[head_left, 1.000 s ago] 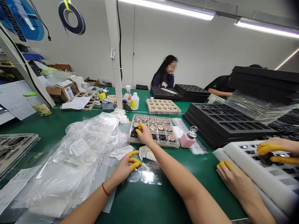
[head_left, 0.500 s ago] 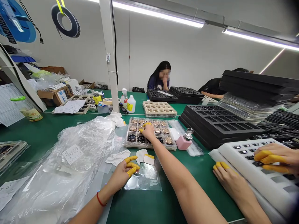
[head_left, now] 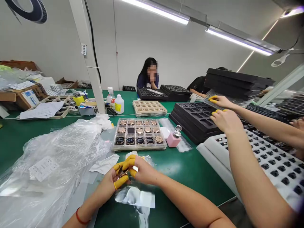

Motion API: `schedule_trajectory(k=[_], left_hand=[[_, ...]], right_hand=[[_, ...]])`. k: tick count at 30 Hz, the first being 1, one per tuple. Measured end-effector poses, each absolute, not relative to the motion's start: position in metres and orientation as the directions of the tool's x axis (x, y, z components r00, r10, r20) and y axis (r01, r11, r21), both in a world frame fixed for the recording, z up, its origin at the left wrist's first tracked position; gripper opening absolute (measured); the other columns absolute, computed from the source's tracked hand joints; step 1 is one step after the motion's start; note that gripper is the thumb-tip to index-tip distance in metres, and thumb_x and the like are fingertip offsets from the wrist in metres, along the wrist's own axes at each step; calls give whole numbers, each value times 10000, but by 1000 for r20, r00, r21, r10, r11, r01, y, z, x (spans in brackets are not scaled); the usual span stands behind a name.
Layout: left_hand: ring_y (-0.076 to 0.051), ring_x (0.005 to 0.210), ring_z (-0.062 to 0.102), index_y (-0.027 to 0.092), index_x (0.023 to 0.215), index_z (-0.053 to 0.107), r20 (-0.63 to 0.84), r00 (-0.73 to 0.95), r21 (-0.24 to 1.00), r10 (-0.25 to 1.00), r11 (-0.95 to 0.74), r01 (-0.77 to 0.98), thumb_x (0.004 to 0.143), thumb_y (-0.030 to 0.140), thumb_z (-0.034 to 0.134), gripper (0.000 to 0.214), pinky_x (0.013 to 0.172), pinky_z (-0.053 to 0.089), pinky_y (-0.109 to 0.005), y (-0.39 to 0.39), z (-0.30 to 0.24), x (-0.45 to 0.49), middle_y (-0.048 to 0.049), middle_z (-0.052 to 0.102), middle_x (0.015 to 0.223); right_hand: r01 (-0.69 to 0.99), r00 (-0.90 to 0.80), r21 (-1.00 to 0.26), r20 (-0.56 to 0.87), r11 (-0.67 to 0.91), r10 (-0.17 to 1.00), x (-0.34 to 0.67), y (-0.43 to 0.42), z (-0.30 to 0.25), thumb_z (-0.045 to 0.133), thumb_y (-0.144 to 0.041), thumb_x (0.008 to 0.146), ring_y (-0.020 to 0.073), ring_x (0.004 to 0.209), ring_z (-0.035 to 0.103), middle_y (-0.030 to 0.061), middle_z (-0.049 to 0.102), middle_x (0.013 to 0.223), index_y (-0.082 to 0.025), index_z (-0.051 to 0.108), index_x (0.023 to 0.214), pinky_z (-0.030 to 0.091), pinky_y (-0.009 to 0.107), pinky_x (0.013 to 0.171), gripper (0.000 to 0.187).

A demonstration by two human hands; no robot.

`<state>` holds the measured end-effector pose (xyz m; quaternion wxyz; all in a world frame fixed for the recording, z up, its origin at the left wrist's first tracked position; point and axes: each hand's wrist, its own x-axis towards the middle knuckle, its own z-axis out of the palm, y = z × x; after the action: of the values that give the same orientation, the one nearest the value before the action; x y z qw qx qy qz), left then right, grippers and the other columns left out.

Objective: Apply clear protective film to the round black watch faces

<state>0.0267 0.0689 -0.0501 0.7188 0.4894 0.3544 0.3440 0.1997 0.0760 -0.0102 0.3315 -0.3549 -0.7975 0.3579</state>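
Guessing this is the look-it-over step: left hand [head_left: 109, 181] and right hand [head_left: 143, 171], both in yellow finger covers [head_left: 121, 182], have their grip closed on a small round dark-and-gold metal piece [head_left: 122, 173], held over the near side of the flat green bench [head_left: 175, 171]. A clear plastic compartment tray [head_left: 139, 147] with rows of round gold and black pieces [head_left: 140, 130] sits farther off. I'd say the next move calls for a light, steady pinch
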Motion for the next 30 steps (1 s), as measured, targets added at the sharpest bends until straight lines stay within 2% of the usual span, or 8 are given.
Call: schedule_trajectory(k=[2, 5, 10, 15, 19, 21, 25, 30], left_hand=[[-228, 984, 591, 214, 1206, 460, -151, 505, 959, 850, 249, -133, 698, 283, 715, 572, 850, 495, -354, 65, -48, 30, -97, 551, 1202], [-246, 1098, 529, 231, 1252, 450, -104, 511, 982, 853, 169, -81, 709, 225, 692, 594, 902, 460, -345, 59, -42, 32, -91, 525, 1251], [-209, 917, 585, 257, 1344, 373, -126, 537, 989, 834, 147, 5, 758, 223, 624, 638, 808, 483, -336, 53, -36, 34, -71, 602, 1119], [-210, 961, 569, 221, 1256, 460, -82, 477, 995, 875, 99, -12, 722, 220, 657, 569, 809, 474, -313, 51, -40, 38, -80, 574, 1170], [-180, 845, 598, 200, 1159, 481, -134, 420, 990, 898, 136, 27, 702, 260, 680, 502, 748, 482, -299, 53, -40, 36, -65, 606, 1045], [-170, 800, 611, 206, 1166, 446, -172, 418, 983, 892, 180, 22, 711, 277, 673, 513, 743, 484, -309, 54, -37, 34, -46, 607, 979], [-185, 836, 614, 208, 1178, 397, -188, 471, 981, 862, 185, 52, 733, 271, 652, 517, 788, 468, -335, 50, -27, 32, -28, 609, 895], [-148, 756, 565, 212, 1108, 440, -147, 464, 985, 873, 86, 149, 731, 263, 649, 434, 698, 439, -283, 46, -27, 35, -8, 590, 875]], right_hand=[[304, -542, -820, 269, 485, 796, 204, 71, -11, 426, 58, 661, 129, 851, 529, -1, 593, 857, -205, 648, 751, 425, 263, 796, 355], [349, -511, -848, 184, 398, 839, 206, 72, -14, 501, -19, 703, 128, 782, 519, 2, 567, 835, -193, 624, 771, 432, 258, 722, 224], [521, -343, -838, -35, 159, 939, 202, 70, -19, 580, -140, 721, 130, 689, 465, -13, 499, 747, -187, 568, 871, 394, 261, 628, 158], [567, -394, -743, 134, 355, 909, 197, 62, -19, 537, -105, 740, 146, 779, 457, 5, 513, 815, -190, 512, 722, 370, 278, 697, 90], [515, -439, -770, 138, 375, 888, 213, 73, -19, 503, -162, 789, 138, 724, 483, -6, 542, 770, -201, 509, 763, 383, 258, 658, 47], [634, -368, -712, 66, 302, 928, 231, 86, -19, 490, -169, 793, 136, 717, 513, -4, 570, 790, -203, 526, 834, 392, 249, 648, 64], [924, -112, -374, -53, 84, 992, 254, 105, -24, 535, -105, 731, 207, 792, 547, 76, 610, 807, -156, 577, 839, 374, 298, 690, 127], [910, -165, -369, 92, 187, 982, 220, 105, -39, 522, -305, 829, 233, 917, 530, 111, 611, 967, -163, 582, 966, 360, 311, 763, 206]])
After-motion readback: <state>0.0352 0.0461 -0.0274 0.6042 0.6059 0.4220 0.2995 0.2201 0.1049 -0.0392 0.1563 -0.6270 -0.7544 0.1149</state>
